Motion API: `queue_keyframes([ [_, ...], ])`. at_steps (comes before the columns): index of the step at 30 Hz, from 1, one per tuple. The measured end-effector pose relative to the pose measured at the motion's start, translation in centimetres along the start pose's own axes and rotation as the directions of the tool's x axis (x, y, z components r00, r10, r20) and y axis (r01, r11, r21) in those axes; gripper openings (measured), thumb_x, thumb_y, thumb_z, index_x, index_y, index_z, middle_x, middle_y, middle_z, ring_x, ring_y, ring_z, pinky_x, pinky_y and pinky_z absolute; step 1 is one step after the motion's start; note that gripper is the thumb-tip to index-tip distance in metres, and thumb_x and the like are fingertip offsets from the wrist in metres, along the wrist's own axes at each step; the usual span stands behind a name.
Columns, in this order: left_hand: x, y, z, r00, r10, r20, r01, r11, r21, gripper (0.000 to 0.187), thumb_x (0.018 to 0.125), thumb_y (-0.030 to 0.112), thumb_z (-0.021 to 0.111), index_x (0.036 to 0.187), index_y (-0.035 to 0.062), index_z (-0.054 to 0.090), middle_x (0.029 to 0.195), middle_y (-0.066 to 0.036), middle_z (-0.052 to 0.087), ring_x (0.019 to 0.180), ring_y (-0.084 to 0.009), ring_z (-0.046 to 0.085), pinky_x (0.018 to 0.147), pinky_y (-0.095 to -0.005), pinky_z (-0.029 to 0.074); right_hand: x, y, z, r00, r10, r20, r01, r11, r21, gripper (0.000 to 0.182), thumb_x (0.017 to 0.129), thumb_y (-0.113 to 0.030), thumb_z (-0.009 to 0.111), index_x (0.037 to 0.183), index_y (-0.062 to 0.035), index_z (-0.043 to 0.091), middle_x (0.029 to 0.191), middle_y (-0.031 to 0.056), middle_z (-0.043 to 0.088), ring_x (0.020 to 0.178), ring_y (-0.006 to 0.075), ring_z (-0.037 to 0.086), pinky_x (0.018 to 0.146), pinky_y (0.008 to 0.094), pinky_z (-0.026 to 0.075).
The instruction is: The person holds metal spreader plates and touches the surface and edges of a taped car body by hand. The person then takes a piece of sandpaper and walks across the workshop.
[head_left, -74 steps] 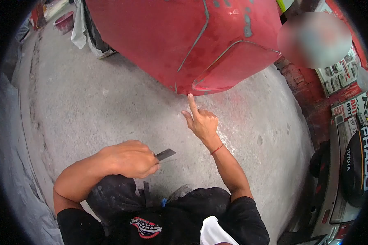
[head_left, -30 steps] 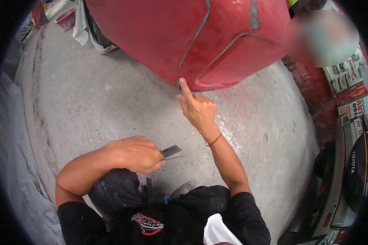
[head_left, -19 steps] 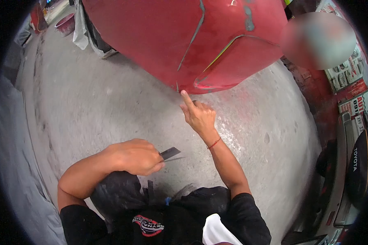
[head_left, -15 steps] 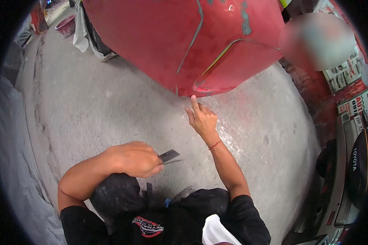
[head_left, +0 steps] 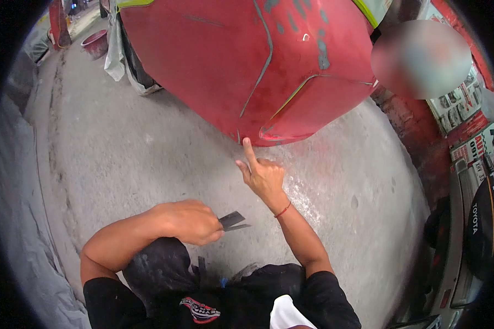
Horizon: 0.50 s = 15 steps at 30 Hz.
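Note:
A red car body panel (head_left: 203,71) with grey filler streaks (head_left: 262,64) fills the top of the view. At its lower tip is the index fingertip of my right hand (head_left: 268,178). That finger is stretched out, the thumb stands apart and the other fingers are curled, with nothing held. My left hand (head_left: 195,222) is closed over my knee, gripping two dark flat strips (head_left: 233,222) that fan out to the right; their other ends are hidden in the fist. Yellow-green tape (head_left: 293,100) runs along a seam on the panel.
Grey concrete floor (head_left: 137,148) lies between me and the panel. A reddish basin (head_left: 95,44) stands at upper left beside hanging plastic sheeting (head_left: 114,55). Along the left edge runs a grey cover (head_left: 27,236). A vehicle's rear marked TOYOTA (head_left: 475,219) is at right.
My right index finger has shifted left along the panel's lower edge. The panel sits lower in view as the camera tilts up slightly. My left hand still grips the strips.

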<state>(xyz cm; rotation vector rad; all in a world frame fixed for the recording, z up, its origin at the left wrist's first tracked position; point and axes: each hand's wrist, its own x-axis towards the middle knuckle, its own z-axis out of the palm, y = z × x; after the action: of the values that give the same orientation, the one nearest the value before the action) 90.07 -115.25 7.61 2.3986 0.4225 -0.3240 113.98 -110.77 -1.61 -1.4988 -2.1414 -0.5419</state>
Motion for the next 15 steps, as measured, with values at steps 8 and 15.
queue_keyframes([
  [8, 0.0, 1.1, -1.1, 0.995, -0.042, 0.089, 0.038, 0.998, 0.043, 0.040, 0.101, 0.031, 0.042, 0.101, 0.0016, 0.069, 0.095, -0.022, 0.069, 0.094, -0.0410, 0.065, 0.086, -0.0502, 0.050, 9.0, 3.1, -6.6, 0.896, -0.005, -0.444, -0.018, 0.999, -0.048, 0.065, 0.089, -0.047, 0.067, 0.146, -0.0198, 0.051, 0.050, 0.0028, 0.047, 0.040, 0.0193, 0.049, 0.041, 0.0345, 0.040],
  [15, -0.1, -0.5, 0.5, 1.000, 0.020, -0.022, -0.020, 1.000, 0.014, 0.045, 0.102, 0.035, 0.042, 0.087, -0.0020, 0.063, 0.081, -0.026, 0.065, 0.082, -0.0451, 0.064, 0.077, -0.0534, 0.050, 9.0, 1.9, -6.9, 0.909, -0.062, -0.412, 0.027, 0.996, -0.089, 0.062, 0.087, -0.046, 0.069, 0.142, -0.0207, 0.055, 0.049, 0.0026, 0.045, 0.041, 0.0188, 0.050, 0.040, 0.0353, 0.040],
])
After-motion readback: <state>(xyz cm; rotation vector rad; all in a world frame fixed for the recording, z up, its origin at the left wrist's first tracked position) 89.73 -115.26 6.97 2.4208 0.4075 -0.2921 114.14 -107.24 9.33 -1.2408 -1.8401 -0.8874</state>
